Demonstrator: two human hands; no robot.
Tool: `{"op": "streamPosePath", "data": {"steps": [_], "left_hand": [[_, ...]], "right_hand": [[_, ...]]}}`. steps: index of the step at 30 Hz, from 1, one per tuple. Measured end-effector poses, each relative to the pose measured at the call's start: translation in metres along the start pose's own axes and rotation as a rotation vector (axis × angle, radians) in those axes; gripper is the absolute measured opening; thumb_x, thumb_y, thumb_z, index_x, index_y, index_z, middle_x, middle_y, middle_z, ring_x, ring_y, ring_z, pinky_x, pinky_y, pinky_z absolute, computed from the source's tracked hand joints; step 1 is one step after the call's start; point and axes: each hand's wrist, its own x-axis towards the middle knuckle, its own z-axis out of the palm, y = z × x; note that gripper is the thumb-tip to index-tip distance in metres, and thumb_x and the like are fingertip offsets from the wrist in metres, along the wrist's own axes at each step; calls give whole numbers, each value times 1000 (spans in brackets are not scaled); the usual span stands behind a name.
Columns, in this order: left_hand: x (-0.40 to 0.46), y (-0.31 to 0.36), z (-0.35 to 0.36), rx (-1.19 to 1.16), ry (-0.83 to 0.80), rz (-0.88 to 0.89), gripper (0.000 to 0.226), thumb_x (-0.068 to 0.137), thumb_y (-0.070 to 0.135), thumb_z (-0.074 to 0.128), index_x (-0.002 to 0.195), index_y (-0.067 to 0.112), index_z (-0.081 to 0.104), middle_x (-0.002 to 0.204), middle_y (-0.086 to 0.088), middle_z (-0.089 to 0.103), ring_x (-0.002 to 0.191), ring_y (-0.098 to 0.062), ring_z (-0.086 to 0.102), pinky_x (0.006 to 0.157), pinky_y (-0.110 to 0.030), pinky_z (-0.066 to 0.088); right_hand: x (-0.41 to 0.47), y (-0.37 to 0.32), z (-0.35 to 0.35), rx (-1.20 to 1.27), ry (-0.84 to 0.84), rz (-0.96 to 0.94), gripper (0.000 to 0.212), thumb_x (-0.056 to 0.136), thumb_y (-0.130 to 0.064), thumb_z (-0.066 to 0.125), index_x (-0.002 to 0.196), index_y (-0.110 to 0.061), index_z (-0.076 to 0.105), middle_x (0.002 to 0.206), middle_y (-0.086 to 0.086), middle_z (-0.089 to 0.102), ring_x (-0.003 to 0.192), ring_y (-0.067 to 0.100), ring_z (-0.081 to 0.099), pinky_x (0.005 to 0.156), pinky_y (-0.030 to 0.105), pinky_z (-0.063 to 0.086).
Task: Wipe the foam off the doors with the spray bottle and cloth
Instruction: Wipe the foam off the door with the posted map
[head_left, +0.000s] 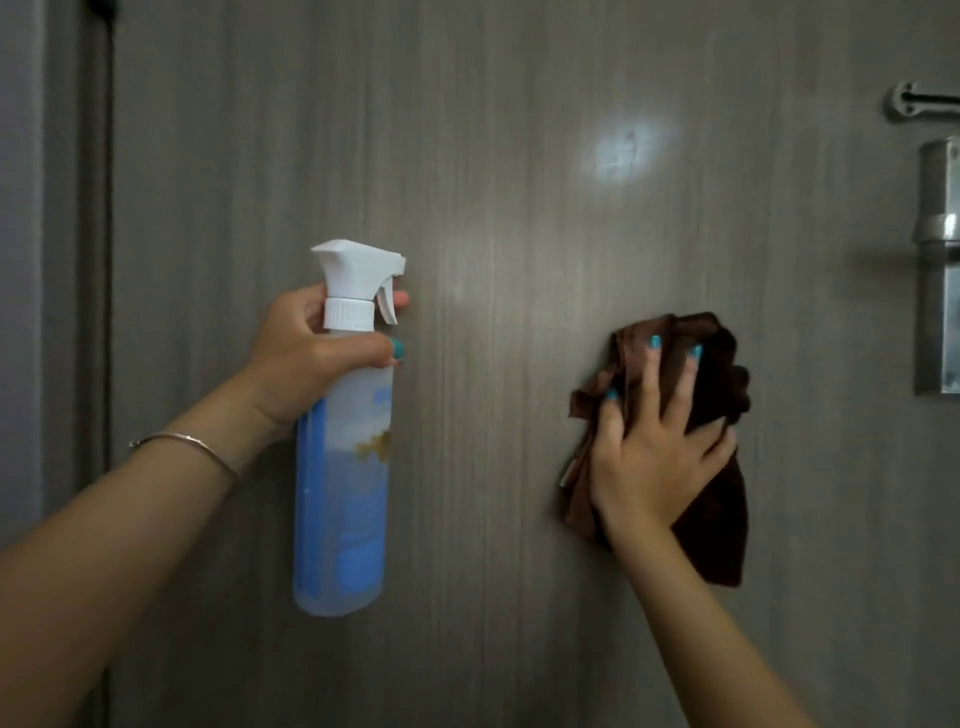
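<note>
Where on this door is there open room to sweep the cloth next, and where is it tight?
The widest bare stretch of door lies between the spray bottle in the left hand and the brown cloth under the right hand. It runs up to the whitish patch. Right of the cloth it gets tight: the metal handle plate and bolt.

Grey-brown wood-grain panel (519, 467) with fine vertical streaks fills the field. Metal lock plate (937, 270) with lever base stands at the right edge; above it, a round metal bracket (901, 101) carries a dark bar. Dark vertical frame strip (98, 260) borders a paler grey wall (21, 260) at left. Dim, soft lighting.
</note>
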Motion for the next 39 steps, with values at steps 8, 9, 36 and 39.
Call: {"op": "streamPosePath", "data": {"steps": [8, 9, 36, 39], "left_hand": [[-31, -6, -50, 65, 82, -8, 58, 42, 32, 73, 98, 22, 70, 107, 6, 74, 84, -18, 65, 75, -32, 55], [-36, -8, -52, 73, 93, -3, 58, 42, 32, 73, 99, 22, 71, 101, 7, 75, 81, -17, 65, 73, -30, 55], [-48, -53, 59, -55, 80, -19, 57, 44, 31, 73, 100, 20, 70, 105, -5, 71, 92, -25, 63, 81, -34, 51], [-46, -57, 63, -25, 64, -2, 56, 47, 31, 73, 102, 21, 70, 106, -5, 71, 95, -28, 64, 86, -40, 50]], "right_hand": [[-75, -125, 25, 46, 38, -354, 66, 86, -54, 49, 149, -42, 35, 158, 1, 35, 124, 49, 49, 111, 62, 23], [-83, -136, 27, 64, 33, -394, 66, 85, -54, 50, 149, -42, 36, 158, 0, 35, 127, 48, 47, 113, 62, 21], [33, 145, -18, -64, 31, -547, 66, 87, -51, 46, 150, -41, 31, 159, 0, 32, 127, 52, 44, 113, 59, 19], [49, 196, -26, -79, -1, -487, 66, 87, -49, 42, 150, -43, 24, 160, 4, 29, 127, 55, 43, 112, 59, 18]]}}
